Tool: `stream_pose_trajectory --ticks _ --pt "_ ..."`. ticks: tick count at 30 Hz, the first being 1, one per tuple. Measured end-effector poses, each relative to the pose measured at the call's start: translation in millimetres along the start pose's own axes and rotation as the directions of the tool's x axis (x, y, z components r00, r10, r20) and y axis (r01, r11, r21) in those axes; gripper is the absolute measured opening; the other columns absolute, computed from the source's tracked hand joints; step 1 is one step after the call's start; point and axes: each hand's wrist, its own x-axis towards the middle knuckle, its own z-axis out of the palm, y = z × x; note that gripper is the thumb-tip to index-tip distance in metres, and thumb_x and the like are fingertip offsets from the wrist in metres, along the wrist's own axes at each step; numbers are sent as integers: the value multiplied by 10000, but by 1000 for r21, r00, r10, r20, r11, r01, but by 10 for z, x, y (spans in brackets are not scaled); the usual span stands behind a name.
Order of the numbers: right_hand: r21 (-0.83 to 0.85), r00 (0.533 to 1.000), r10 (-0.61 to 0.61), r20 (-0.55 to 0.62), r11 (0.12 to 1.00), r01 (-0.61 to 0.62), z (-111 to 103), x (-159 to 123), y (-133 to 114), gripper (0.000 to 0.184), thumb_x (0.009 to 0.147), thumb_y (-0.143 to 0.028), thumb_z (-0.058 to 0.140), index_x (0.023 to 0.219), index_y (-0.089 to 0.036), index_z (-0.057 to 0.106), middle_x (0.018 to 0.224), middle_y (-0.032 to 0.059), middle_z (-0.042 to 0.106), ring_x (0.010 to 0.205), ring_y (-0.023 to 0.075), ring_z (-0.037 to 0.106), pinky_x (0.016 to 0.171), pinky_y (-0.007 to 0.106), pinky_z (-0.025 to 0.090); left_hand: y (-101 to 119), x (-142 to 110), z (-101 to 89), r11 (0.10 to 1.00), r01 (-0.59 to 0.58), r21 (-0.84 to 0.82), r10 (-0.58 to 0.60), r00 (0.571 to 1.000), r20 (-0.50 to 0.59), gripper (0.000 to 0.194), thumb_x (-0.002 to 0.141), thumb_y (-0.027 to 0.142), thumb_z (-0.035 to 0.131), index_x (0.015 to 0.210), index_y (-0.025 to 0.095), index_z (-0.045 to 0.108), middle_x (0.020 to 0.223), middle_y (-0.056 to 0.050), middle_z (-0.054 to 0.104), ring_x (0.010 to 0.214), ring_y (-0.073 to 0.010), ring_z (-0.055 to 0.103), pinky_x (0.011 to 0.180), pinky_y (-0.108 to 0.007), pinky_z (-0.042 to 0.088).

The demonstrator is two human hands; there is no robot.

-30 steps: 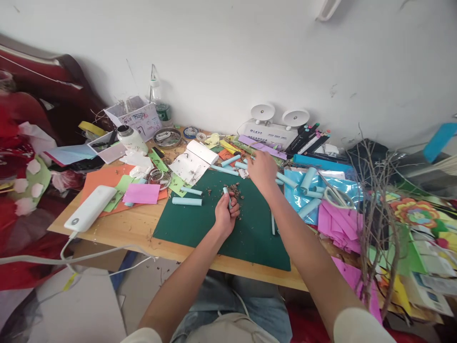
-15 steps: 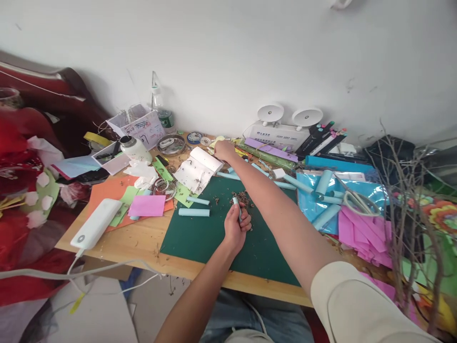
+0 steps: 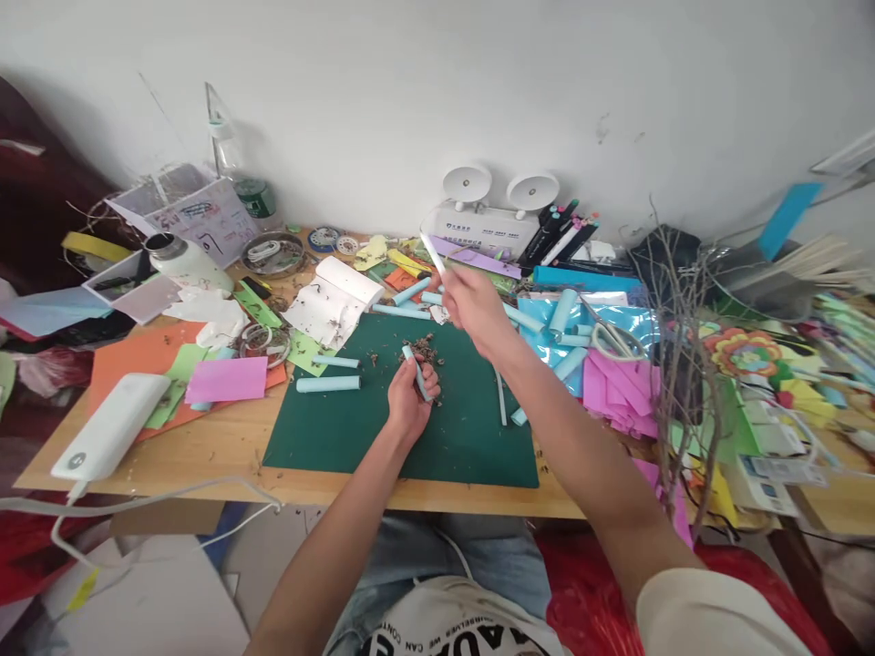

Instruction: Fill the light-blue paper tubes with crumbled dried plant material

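Note:
My left hand (image 3: 407, 401) is closed around a small light-blue paper tube (image 3: 408, 353), whose top end sticks up above the thumb. It hovers over the green cutting mat (image 3: 328, 446), beside a pile of brown crumbs (image 3: 425, 346). Up and to the right, my right hand (image 3: 478, 308) grips a slim white stick (image 3: 432, 251) that points up and left; its exact kind I cannot make out. Left on the mat lie a thicker blue paper tube (image 3: 328, 384) and a thinner one (image 3: 336, 362). More blue tubes (image 3: 561, 312) rest to the right.
At the back stands a white twin-lamp box (image 3: 478, 228) with markers (image 3: 561, 237) beside it. A white bottle (image 3: 188, 264), a power bank (image 3: 113, 426) and pink paper (image 3: 227, 378) occupy the left. Scissors (image 3: 619, 342), pink strips (image 3: 619, 392) and dry branches (image 3: 676, 364) crowd the right.
My right hand has drawn back from the yellow items at the rear and now holds up the white stick. My left hand keeps its hold on the blue paper tube. The view has turned right.

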Motion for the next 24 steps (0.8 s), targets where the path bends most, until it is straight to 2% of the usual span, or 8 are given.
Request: stream_pose_trajectory --ticks 2,4,7,11,15,18,21,24 --pt "102 985 160 63 981 -166 -61 -780 140 333 923 -483 459 895 -189 612 554 -66 390 418 79 308 415 208 212 -12 11 16 1000 -6 -3 6 999 -39 113 938 227 508 864 147 538 657 0 506 514 -73 480 452 -160 378" --pt "117 957 283 58 950 -288 7 -1421 384 357 900 -506 478 853 -183 620 553 -56 424 432 84 340 416 212 220 -11 9 33 1000 -4 -7 3 993 -117 128 953 210 471 881 141 552 713 -31 573 582 -99 559 518 -192 455" --pt "27 935 352 -43 936 -351 217 -1929 745 377 890 -490 475 819 -165 651 513 -59 383 458 99 343 447 222 237 24 -17 54 998 41 -54 -51 981 -188 161 969 216 446 904 133 568 803 -65 621 699 -122 624 639 -231 524" --pt "-155 949 264 -170 944 -291 389 -1978 890 391 926 -431 407 839 -159 674 552 -36 438 518 117 383 506 239 260 93 -57 54 979 119 -168 -131 990 -60 202 989 224 402 876 145 550 750 -25 545 636 -76 557 593 -175 491" --pt "-318 967 176 -182 921 -227 399 -1917 830 382 943 -404 397 785 -175 659 540 -38 447 518 123 366 530 255 247 96 -84 35 972 93 -215 -87 996 36 177 987 213 410 857 157 518 654 29 403 508 -47 401 467 -135 380" --pt "-398 971 133 -200 894 -205 409 -1936 816 385 958 -393 383 722 -194 614 544 -33 469 517 129 360 538 262 241 41 -119 38 979 93 -181 -80 994 78 131 969 228 468 864 161 509 634 47 347 479 -42 341 427 -129 316" --pt "-467 966 129 -224 856 -223 455 -1964 822 380 971 -356 351 722 -203 594 579 -7 540 528 144 409 544 268 243 -28 -160 56 987 101 -126 -91 992 82 196 949 322 526 838 164 492 608 69 285 436 -33 258 382 -129 234" --pt "-550 957 141 -254 793 -263 533 -1978 829 363 967 -294 330 736 -202 594 617 32 607 543 169 474 546 282 235 -82 -181 74 989 93 -115 -90 996 29 280 928 401 554 800 170 460 588 86 220 406 -27 172 350 -133 158"
